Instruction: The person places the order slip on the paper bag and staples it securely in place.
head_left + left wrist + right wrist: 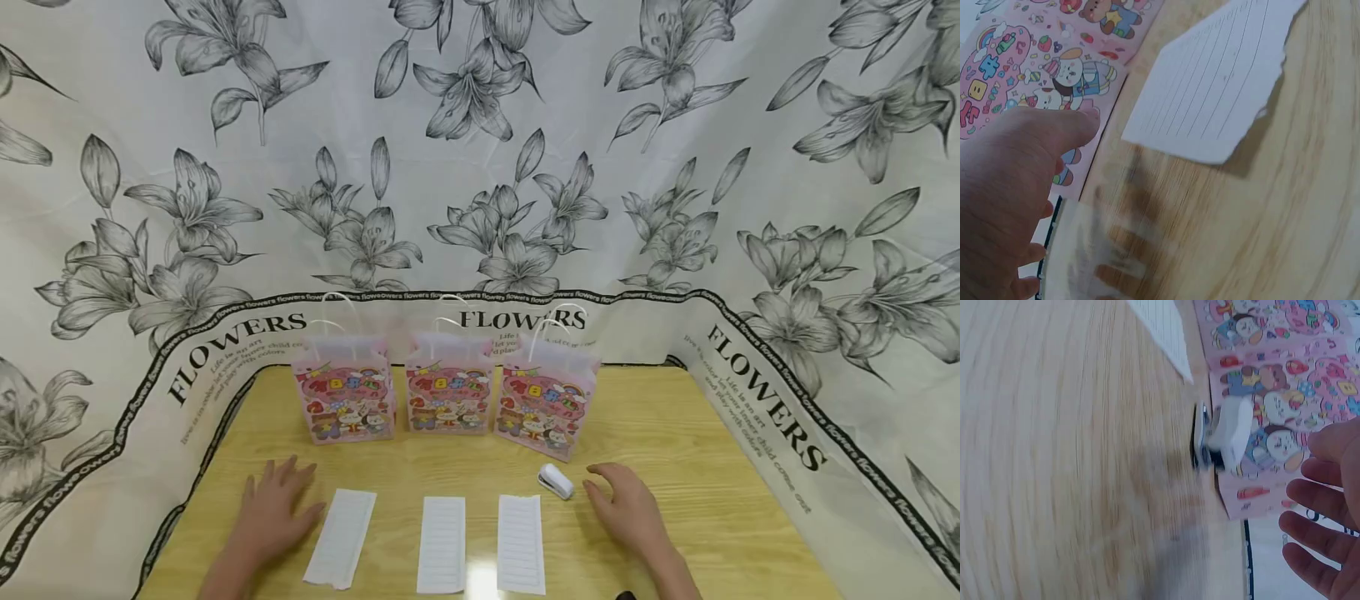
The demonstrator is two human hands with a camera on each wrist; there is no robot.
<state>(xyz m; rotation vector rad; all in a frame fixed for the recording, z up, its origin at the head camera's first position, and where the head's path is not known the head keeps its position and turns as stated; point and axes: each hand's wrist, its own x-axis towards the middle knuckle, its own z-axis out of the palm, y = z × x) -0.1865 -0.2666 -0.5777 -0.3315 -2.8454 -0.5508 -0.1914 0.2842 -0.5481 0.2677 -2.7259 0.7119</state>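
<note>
Standing behind stapler (556,481), three bags (450,398), papers (442,546) nearby

curtain (480,179): "FLOWERS", "Life is an art" | border band (630,295): "flowers", repeated | bags (449,393): "日"

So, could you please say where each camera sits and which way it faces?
Head: worn on the head, facing forward and down at three pink bags, lined sheets, stapler; left hand and right hand show.
Left wrist: worn there, facing one sheet and bags; left hand shows.
Right wrist: worn there, facing stapler, sheet and bags; right hand shows.
Head and right wrist share the stapler.
</note>
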